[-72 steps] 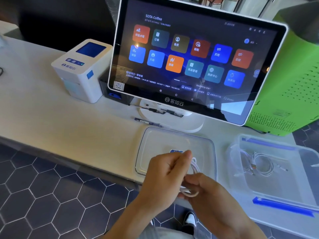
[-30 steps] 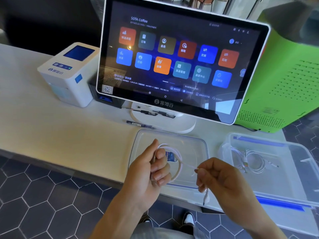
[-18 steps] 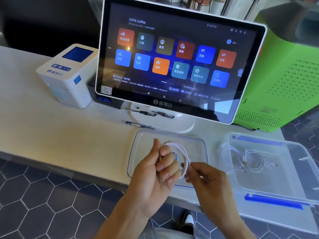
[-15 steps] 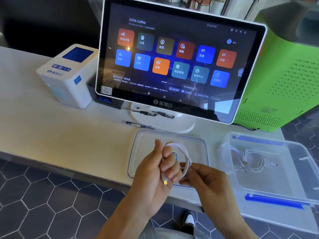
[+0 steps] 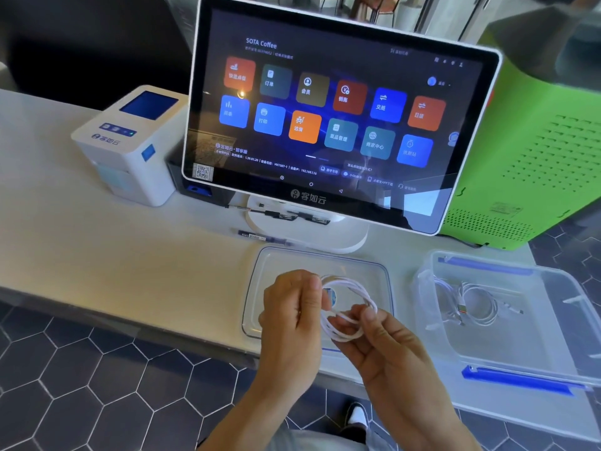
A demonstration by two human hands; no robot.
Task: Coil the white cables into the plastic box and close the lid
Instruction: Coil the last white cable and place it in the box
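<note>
Both hands hold one white cable [image 5: 349,307], wound into a small coil, above the clear lid [image 5: 357,271] lying at the table's [image 5: 113,255] near edge. Left hand [image 5: 292,315]: fingers curled shut on the coil's left side. Right hand [image 5: 387,343]: thumb and fingertips pinched on its lower right. Open plastic box [image 5: 559,336] at the near right corner already contains coiled white cables [image 5: 471,304].

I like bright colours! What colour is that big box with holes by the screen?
Bright green, shown in the head view.
</note>
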